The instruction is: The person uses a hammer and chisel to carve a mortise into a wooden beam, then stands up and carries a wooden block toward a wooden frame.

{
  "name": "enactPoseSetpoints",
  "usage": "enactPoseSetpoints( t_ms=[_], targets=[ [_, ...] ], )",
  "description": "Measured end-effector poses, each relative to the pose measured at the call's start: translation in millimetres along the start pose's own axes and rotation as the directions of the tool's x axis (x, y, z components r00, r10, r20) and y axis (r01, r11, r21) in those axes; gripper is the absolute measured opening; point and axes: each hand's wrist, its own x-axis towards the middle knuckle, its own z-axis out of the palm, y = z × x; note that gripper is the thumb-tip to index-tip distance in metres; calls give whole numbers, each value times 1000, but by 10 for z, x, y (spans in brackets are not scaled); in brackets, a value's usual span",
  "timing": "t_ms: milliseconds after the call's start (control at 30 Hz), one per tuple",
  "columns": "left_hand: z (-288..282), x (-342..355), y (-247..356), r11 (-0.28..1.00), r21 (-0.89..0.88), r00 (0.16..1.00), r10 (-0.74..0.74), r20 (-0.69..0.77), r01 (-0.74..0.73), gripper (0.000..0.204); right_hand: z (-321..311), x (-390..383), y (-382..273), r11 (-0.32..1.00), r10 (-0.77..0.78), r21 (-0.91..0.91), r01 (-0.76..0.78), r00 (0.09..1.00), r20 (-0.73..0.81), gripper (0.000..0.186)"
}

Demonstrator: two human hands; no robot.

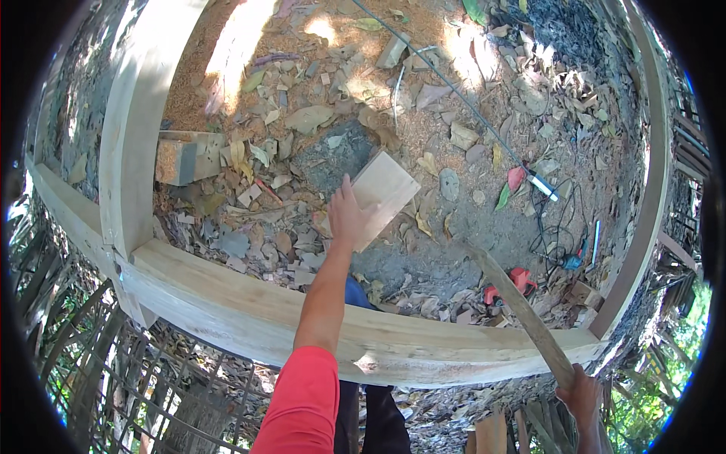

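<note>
My left hand (350,214) reaches over the near beam and grips a pale, flat-faced wooden block (389,185), tilted, its fingers along the left edge. The thumb lies on the block's broad face. At the lower right, my right hand (581,397) is wrapped round the near end of a long wooden stick (525,314). That stick slants up and left across the beam, and its far end is near the ground. Under and behind the block sits a dark grey stone-like lump (333,155).
A timber frame surrounds the ground, with a near beam (249,291), a left post (136,121) and a right beam (652,174). A red tool (514,286), a blue tool (576,259) and a black cable (461,98) lie to the right among leaves. A wood offcut (204,155) rests at left.
</note>
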Motion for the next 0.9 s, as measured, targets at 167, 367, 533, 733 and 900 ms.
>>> enactPoseSetpoints(
  t_ms=[167,367,533,733,900],
  targets=[
    [-48,235,1,988,-155,981,17,192,13,64,10,-59,16,996,89,-13,-88,994,63,69],
    [127,-102,120,987,-104,983,134,123,-121,49,-122,-56,-115,991,80,-115,-73,995,57,64],
    [174,-212,46,987,-102,962,148,228,-128,44,-62,-121,-172,981,26,-194,-20,999,29,57],
    [-351,-452,345,981,-115,953,178,243,-154,42,500,-344,-42,997,69,-23,-69,998,2,53],
    [-997,-905,351,974,-203,954,156,257,-105,44,924,-394,68,992,91,94,-87,995,-42,46]
  ],
)
